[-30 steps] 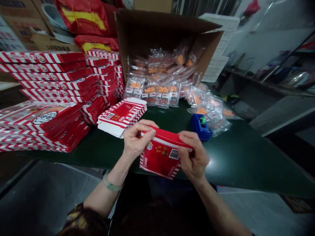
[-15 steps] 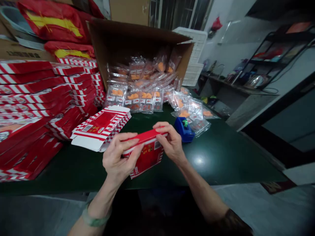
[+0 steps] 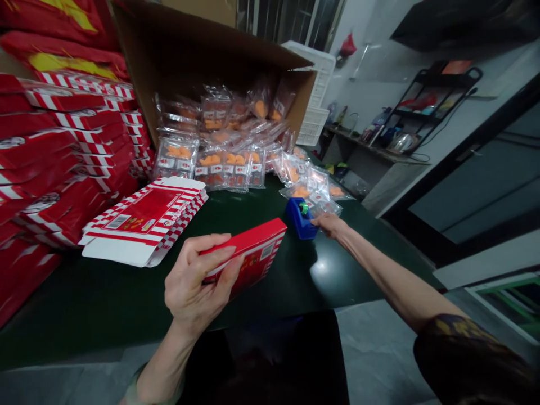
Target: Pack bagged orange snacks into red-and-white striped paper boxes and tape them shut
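Observation:
My left hand (image 3: 202,281) is closed around the left end of a red cardboard box (image 3: 257,253), thumb on the near face and fingers over the top. The box is tilted, its closed red edge up and a barcode on the face toward me. My right hand (image 3: 331,224) is at the front end of a blue tape dispenser (image 3: 300,218) with a green core. Its fingertips are pinched together at the dispenser's edge; any tape between them is too small to make out. Left of the box lies a stack of flat red-and-white cartons (image 3: 147,219).
A big open cardboard carton (image 3: 202,42) stands on its side at the back, full of clear packets (image 3: 228,163) with orange pieces. More packets (image 3: 316,180) lie behind the dispenser. Piled red-and-white boxes (image 3: 93,135) line the left side of the green table (image 3: 270,306).
My right hand has let go of the red box and moved right to the tape dispenser. My left hand still holds the box. The view has turned to the right.

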A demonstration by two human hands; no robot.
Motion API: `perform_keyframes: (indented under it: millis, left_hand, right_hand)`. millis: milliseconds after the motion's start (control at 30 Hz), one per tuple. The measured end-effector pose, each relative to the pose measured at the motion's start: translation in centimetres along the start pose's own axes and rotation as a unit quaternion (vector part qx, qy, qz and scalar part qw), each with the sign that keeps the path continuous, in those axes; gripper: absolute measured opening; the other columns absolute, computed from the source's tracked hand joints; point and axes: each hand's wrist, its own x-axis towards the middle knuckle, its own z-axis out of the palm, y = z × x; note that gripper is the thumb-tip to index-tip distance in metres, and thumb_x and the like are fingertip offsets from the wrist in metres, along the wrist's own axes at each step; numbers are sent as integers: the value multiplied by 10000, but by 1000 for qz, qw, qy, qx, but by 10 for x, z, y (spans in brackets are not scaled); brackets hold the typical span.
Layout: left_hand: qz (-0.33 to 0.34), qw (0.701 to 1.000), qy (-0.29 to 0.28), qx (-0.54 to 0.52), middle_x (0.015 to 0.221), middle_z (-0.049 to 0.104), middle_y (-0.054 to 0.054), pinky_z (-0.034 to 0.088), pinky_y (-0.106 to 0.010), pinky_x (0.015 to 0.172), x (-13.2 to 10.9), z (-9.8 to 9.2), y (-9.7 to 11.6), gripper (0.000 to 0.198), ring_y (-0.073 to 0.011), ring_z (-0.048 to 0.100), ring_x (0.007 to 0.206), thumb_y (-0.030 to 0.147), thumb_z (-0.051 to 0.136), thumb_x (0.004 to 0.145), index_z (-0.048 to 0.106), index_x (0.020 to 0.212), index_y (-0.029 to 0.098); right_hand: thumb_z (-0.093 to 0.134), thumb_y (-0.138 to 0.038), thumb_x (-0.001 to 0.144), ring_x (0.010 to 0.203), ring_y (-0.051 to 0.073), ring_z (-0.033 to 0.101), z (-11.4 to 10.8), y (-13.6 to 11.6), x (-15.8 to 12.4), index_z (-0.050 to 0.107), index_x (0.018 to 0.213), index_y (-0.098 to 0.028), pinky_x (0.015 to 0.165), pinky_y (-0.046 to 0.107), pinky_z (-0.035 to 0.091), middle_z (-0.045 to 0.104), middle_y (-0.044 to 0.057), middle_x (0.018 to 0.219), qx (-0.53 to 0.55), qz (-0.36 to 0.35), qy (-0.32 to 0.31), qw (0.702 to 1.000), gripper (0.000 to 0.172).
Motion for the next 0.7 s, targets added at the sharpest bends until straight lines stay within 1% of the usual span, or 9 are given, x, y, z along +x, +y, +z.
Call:
perform_keyframes:
  millis: [100,200,300,467,567,700]
  left_hand:
    - [-2,1000,2,-5,934,687,-33,567,-301,687,1,1,-1,241,-149,661,789,101,745,678,643,875,196]
    - [-3,1000,2,-7,924,687,-30,566,-312,687,2,1,-2,230,-155,663,788,114,741,686,640,874,202]
    - [-2,1000,6,-9,920,685,-30,560,-315,697,2,1,-3,224,-155,663,789,112,740,687,637,867,198]
    - [3,1000,7,-15,928,683,-38,547,-306,713,3,2,-3,227,-150,660,794,85,738,680,636,860,180]
    - [1,1000,8,-16,928,681,-34,547,-305,704,3,2,-3,224,-150,658,791,89,733,687,636,864,185]
    - [-1,1000,12,-16,923,680,-38,549,-300,694,4,2,-2,237,-154,657,795,85,736,680,640,872,186]
  right_hand:
    - [557,-325,895,995,197,600,3,-6,-4,547,1184,-155,829,407,523,582,85,1174,13,103,-33,994,335]
    - [553,-328,897,1010,202,596,8,-8,-10,538,1201,-158,839,414,519,573,88,1192,48,141,-24,989,349]
    - [552,-330,897,1012,203,594,16,-6,-19,535,1205,-160,839,414,519,569,89,1198,90,133,11,987,352]
    - [551,-332,898,1000,198,598,29,1,-30,543,1191,-156,832,407,522,577,86,1182,153,93,68,981,342]
    - [550,-329,899,981,191,603,27,3,-31,550,1177,-155,818,396,527,585,83,1165,182,75,85,977,328]
    - [547,-316,903,906,165,618,16,15,-32,560,1144,-144,752,349,545,604,72,1101,218,51,78,972,297]
